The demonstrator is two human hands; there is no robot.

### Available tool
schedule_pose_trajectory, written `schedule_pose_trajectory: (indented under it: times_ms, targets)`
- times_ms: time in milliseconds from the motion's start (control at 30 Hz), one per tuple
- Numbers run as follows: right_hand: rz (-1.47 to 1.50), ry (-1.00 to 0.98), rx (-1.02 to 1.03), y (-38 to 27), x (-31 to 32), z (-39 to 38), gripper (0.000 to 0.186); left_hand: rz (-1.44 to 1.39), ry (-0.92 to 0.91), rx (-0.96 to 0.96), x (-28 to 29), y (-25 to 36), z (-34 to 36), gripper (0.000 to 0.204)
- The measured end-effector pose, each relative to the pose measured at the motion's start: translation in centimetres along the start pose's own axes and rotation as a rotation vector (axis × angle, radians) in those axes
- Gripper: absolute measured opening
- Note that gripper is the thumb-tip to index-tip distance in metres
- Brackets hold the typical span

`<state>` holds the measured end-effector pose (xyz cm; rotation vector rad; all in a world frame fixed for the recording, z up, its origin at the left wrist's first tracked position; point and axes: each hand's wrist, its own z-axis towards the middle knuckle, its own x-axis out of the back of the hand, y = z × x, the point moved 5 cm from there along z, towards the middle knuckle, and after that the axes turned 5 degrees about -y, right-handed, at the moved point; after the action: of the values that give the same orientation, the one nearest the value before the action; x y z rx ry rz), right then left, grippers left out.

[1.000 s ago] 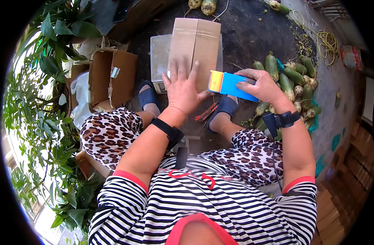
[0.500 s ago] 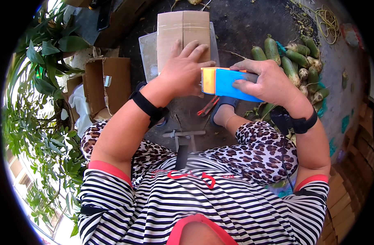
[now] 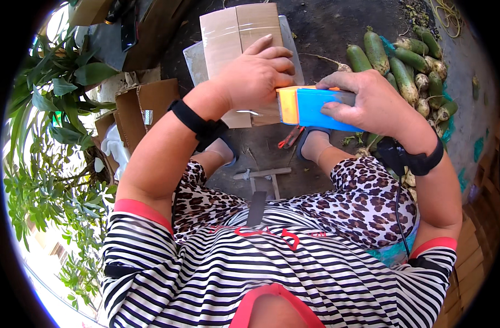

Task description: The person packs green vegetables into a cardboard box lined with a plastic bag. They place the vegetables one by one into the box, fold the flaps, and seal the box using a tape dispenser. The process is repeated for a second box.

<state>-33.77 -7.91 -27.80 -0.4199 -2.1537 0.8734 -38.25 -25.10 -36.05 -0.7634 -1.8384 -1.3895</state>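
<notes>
A cardboard box (image 3: 220, 41) rests on a pale board (image 3: 194, 64) in front of me, with a glossy strip of clear tape across its top. My left hand (image 3: 255, 74) lies palm down on the box, fingers stretched toward the right and slightly bent; its thumb is mostly hidden. My right hand (image 3: 365, 101) is closed round a blue and orange tape dispenser (image 3: 318, 109). The dispenser's toothed orange end sits at the box's near right part, right beside my left fingers. Whether tape runs from it to the box I cannot tell.
Green-topped white radishes (image 3: 406, 82) are heaped at the right. Red-handled pliers (image 3: 290, 138) lie on the ground between my feet. An open carton (image 3: 154, 104) and leafy plants (image 3: 48, 98) stand at the left. A yellow cord (image 3: 449, 19) is at the far right.
The box now sits turned slightly, its near edge in view. My left hand has rolled over, its fingers pointing more to the right. The right hand keeps its hold on the tape dispenser.
</notes>
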Motion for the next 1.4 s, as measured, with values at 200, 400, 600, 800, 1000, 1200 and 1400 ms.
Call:
schedule_pose_trajectory:
  times_ms: [200, 400, 600, 800, 1000, 1200, 1400]
  targets:
    - [0.096, 0.013, 0.054, 0.1, 1.0, -0.8, 0.035, -0.02, 0.064, -0.024, 0.0, -0.5, -0.2, 0.021]
    - [0.077, -0.012, -0.006, 2.4, 3.7, -3.1, 0.035, -0.123, 0.109, -0.036, 0.3, -0.7, 0.1, 0.034]
    - [0.099, -0.044, -0.147, 4.1, 6.7, -5.9, 0.04, -0.137, 0.14, -0.05, 0.1, -0.9, 0.4, 0.035]
    - [-0.047, -0.024, -0.184, 5.7, 8.2, -7.5, 0.042, -0.086, 0.177, -0.029, -0.3, -0.3, 0.5, 0.02]
    - [-0.475, -0.073, -0.281, 8.6, -1.0, 0.1, 0.024, -0.079, 0.21, -0.001, -0.4, -0.7, 0.8, 0.027]
    - [-0.293, -0.178, -0.45, 4.3, -7.8, 6.6, 0.022, -0.055, 0.279, -0.035, -0.8, -0.2, 0.5, 0.035]
    - [-0.326, 0.082, -0.428, 3.6, -11.0, 5.8, 0.018, 0.022, 0.257, -0.035, -1.3, 0.4, 1.3, 0.021]
